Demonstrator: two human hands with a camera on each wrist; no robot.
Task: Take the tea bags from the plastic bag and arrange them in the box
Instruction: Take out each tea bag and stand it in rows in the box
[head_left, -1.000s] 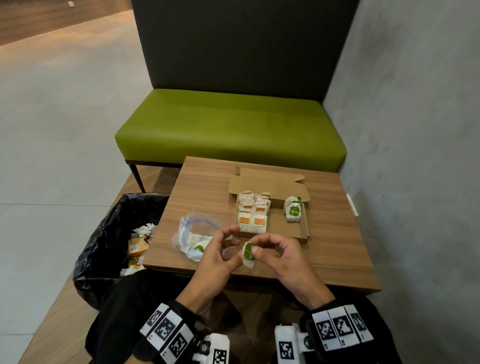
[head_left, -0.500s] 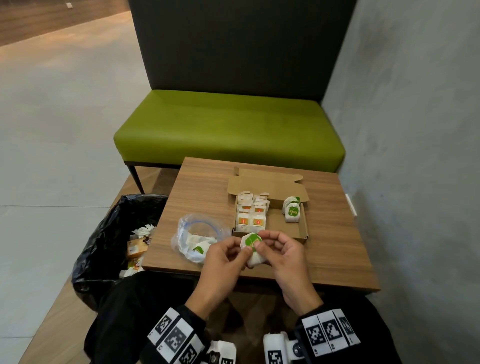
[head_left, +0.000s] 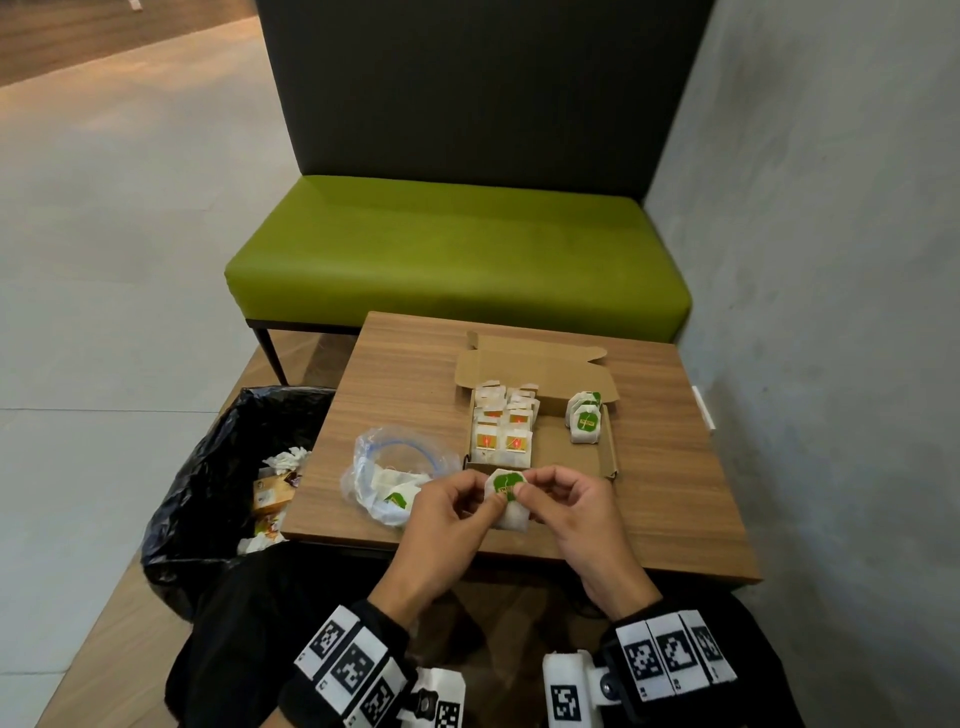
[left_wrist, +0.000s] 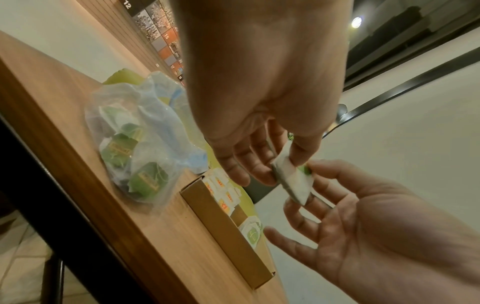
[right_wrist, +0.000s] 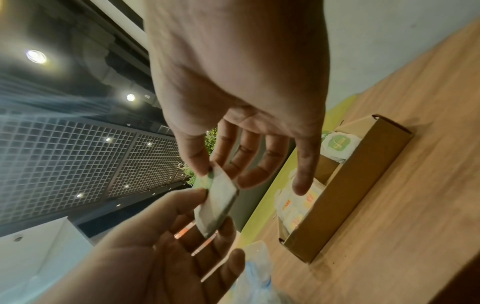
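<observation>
Both hands hold one white tea bag with a green label (head_left: 506, 493) just above the table's near side, in front of the open cardboard box (head_left: 607, 457). My left hand (head_left: 483, 494) pinches its left side and my right hand (head_left: 530, 486) pinches its right. In the left wrist view the left hand (left_wrist: 281, 164) pinches the tea bag (left_wrist: 296, 185); in the right wrist view the right hand (right_wrist: 215, 170) pinches that tea bag (right_wrist: 221, 203). The box holds rows of red-labelled tea bags (head_left: 503, 421) on its left and green-labelled ones (head_left: 586, 422) at its back right. A clear plastic bag (head_left: 387, 467) with green-labelled bags lies left of the box.
The small wooden table (head_left: 670, 499) stands against a grey wall (head_left: 831, 364) on the right. A black bin bag (head_left: 208, 488) with rubbish sits by the table's left edge. A green bench (head_left: 457, 249) is behind the table.
The hands turned the tea bag so its green label faces up and carried it slightly forward toward the box. Both hands still pinch it.
</observation>
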